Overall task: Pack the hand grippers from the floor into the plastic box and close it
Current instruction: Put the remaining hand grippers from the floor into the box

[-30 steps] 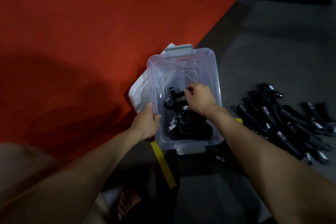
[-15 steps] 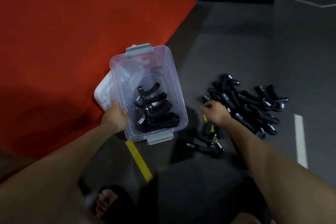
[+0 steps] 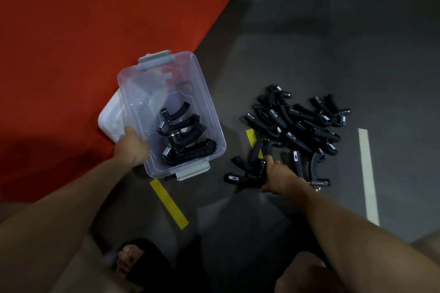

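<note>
The right hand (image 3: 279, 175) reaches down to the near edge of the heap of black spring-loaded hand grippers (image 3: 295, 126) on the grey floor (image 3: 309, 54), its fingers curling around one black gripper (image 3: 258, 169) at the closest corner of the pile; the hold looks like a grasp being formed, though the fingertips are hidden behind the handles, so how firm it is cannot be told. Taking the nearest piece probably keeps the reach short and avoids snagging the tangled ones beyond. The left hand (image 3: 132, 147) grips the near-left rim of the clear rectangular plastic box (image 3: 207, 112), thumb over the edge, presumably to steady it so it does not slide when grippers drop in. Several black grippers (image 3: 183, 135) already lie in the box's near half, and its far half is bare. The white lid (image 3: 110, 121) lies tucked under the box's left side, on the red mat (image 3: 95, 19), within easy reach for closing. The heap lies just right of the box, apart from it, with most of the grippers unpacked.
</note>
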